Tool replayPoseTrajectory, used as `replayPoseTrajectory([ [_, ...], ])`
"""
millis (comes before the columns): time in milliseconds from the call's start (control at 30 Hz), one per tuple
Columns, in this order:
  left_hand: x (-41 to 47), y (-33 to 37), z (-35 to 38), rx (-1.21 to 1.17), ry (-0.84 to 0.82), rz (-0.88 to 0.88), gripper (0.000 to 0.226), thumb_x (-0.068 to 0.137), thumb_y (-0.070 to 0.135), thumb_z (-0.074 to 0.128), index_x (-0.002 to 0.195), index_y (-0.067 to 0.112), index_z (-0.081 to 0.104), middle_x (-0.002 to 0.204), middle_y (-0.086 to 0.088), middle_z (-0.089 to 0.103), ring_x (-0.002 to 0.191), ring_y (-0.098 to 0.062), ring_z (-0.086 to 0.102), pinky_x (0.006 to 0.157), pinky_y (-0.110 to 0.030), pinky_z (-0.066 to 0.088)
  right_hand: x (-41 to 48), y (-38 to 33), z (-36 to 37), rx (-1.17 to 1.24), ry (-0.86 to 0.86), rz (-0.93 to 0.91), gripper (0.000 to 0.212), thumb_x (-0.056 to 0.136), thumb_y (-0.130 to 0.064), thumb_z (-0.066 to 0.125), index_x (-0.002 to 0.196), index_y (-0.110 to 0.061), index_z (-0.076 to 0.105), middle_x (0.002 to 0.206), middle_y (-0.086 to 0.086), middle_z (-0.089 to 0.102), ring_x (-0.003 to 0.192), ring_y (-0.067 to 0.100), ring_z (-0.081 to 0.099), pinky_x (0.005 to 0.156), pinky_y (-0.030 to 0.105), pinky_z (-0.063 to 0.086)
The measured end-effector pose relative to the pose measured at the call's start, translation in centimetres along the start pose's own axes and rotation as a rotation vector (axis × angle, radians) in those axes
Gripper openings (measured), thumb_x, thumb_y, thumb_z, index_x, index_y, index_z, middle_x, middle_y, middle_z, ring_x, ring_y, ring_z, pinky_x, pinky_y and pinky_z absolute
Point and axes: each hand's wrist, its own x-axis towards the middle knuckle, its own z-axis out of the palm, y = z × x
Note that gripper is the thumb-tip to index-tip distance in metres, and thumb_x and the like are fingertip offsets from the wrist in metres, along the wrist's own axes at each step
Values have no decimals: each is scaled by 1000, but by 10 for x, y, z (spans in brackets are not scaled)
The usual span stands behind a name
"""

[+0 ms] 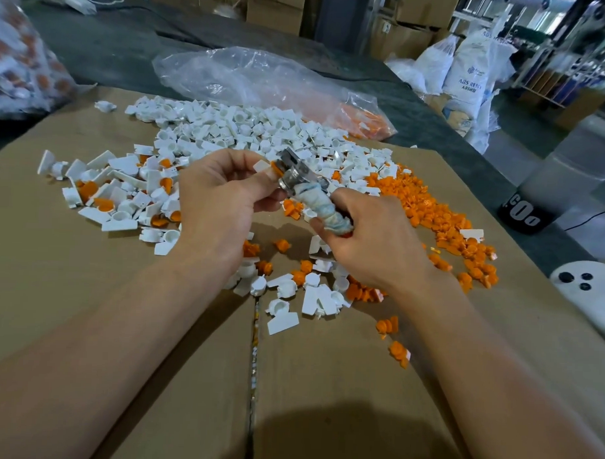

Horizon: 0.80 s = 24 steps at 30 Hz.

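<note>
My left hand [223, 195] pinches a small white plastic piece [261, 166] with an orange cap [276, 169] against the metal head of a hand tool [292, 172]. My right hand [369, 238] grips that tool by its cloth-wrapped handle [325, 209]. Both hands hover above a flattened cardboard sheet [153, 327]. A wide heap of white plastic pieces [236, 127] lies beyond the hands. Orange caps [432, 213] are piled to the right. At the left lie assembled white pieces with orange caps [103, 195].
A clear plastic bag [251, 80] with some orange caps in it lies behind the heap. A bag of assembled parts [22, 58] stands at far left. A white device [590, 294] rests at the right edge. Sacks and cartons fill the background.
</note>
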Motion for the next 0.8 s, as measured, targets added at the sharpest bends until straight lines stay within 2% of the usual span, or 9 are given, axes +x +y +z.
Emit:
replayPoseTrajectory([
  [200, -2, 4, 1, -11, 13, -6, 17, 79, -4, 65, 72, 11, 62, 60, 0, 64, 54, -14, 65, 52, -21, 51, 1, 8, -2, 7, 92, 45, 22, 80, -34, 67, 86, -19, 52, 70, -11, 47, 63, 10, 43, 54, 28, 35],
  [333, 10, 9, -8, 56, 125, -35, 15, 84, 3, 62, 78, 16, 67, 64, 4, 66, 53, -9, 61, 47, -19, 47, 3, 24, -9, -32, 191, 151, 33, 79, -43, 66, 99, -19, 60, 82, -8, 51, 74, 10, 45, 54, 17, 32],
  [467, 25, 13, -20, 309, 236, 46, 16, 87, 9, 59, 86, 23, 68, 74, 9, 64, 49, 1, 57, 45, -14, 44, 6, 42, -12, -121, 176, 286, 46, 77, -55, 61, 105, -17, 58, 87, -6, 50, 78, 12, 45, 53, 26, 32],
  [533, 33, 12, -28, 432, 247, 77, 17, 88, 11, 57, 96, 22, 67, 81, 7, 64, 55, 1, 58, 52, -14, 45, 7, 50, -13, -139, 143, 346, 53, 76, -59, 60, 110, -17, 58, 93, -3, 53, 82, 13, 46, 57, 28, 30],
  [667, 43, 10, -45, 671, 266, 158, 27, 91, 13, 53, 114, 22, 66, 103, -3, 66, 81, -15, 61, 73, -29, 49, 9, 61, -13, -142, 78, 431, 61, 74, -62, 60, 114, -17, 57, 108, 3, 59, 89, 16, 49, 63, 28, 33],
  [800, 47, 8, -59, 883, 285, 220, 32, 86, 13, 51, 114, 19, 66, 108, -8, 67, 76, -29, 61, 71, -37, 48, 9, 66, -12, -171, 9, 483, 63, 70, -64, 63, 111, -16, 57, 111, 4, 58, 96, 20, 52, 65, 30, 35],
])
